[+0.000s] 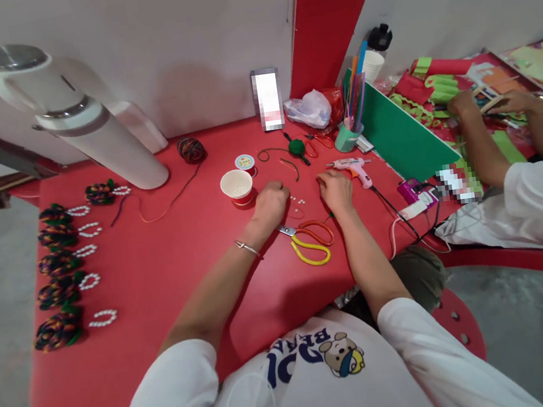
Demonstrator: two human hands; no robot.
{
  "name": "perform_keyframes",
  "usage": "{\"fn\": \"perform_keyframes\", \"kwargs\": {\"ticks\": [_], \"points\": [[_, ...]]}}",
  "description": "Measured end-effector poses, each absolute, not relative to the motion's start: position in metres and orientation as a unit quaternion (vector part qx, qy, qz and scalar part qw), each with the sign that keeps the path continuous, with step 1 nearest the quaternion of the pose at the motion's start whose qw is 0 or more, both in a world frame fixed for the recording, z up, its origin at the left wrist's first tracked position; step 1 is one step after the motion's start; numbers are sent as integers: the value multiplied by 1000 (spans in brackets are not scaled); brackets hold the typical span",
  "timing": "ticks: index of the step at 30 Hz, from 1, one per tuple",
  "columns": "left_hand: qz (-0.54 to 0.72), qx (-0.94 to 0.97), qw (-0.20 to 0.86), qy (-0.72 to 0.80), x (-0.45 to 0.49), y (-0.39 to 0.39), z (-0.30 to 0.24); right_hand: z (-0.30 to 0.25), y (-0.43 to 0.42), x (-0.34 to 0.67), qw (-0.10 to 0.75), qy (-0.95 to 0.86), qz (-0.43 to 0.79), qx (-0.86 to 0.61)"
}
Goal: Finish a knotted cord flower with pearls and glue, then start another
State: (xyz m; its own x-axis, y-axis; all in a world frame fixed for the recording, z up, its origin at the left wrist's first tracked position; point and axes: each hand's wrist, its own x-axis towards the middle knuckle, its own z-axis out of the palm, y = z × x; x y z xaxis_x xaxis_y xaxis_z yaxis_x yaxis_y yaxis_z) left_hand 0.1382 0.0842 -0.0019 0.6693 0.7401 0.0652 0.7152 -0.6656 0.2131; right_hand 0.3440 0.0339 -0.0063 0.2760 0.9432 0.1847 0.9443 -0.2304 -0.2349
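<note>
My left hand [272,203] rests on the red table beside a white paper cup [236,187] of small white beads. Its fingers are curled together, and what they pinch, if anything, is too small to make out. Several loose white beads [297,201] and a thin thread [295,214] lie between my hands. My right hand [336,191] is closed too, knuckles up, next to a pink glue gun [356,169]; its fingertips are hard to see. Scissors [310,242] with one red and one yellow handle lie between my forearms.
Yarn bundles [60,328] with white bead loops [103,318] line the left side. A tall white flask [108,141], a yarn ball [191,150], a phone [268,100] and a pen cup [349,136] stand toward the back. Right of the green board [401,126], another person's hands work.
</note>
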Motion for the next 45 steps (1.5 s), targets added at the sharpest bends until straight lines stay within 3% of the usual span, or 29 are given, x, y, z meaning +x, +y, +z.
{"fn": "perform_keyframes", "kwargs": {"ticks": [12,25,31,39,45], "points": [[37,920,38,389,143,69,2,-19,34,336,352,-621,107,-692],[52,897,57,435,150,74,8,-29,34,324,424,-625,167,-634],[137,898,89,409,145,72,2,-29,34,323,446,-607,183,-631],[453,801,119,372,98,73,34,8,38,280,548,-543,272,-576],[481,734,145,458,55,96,38,44,75,225,488,-654,228,-531]]}}
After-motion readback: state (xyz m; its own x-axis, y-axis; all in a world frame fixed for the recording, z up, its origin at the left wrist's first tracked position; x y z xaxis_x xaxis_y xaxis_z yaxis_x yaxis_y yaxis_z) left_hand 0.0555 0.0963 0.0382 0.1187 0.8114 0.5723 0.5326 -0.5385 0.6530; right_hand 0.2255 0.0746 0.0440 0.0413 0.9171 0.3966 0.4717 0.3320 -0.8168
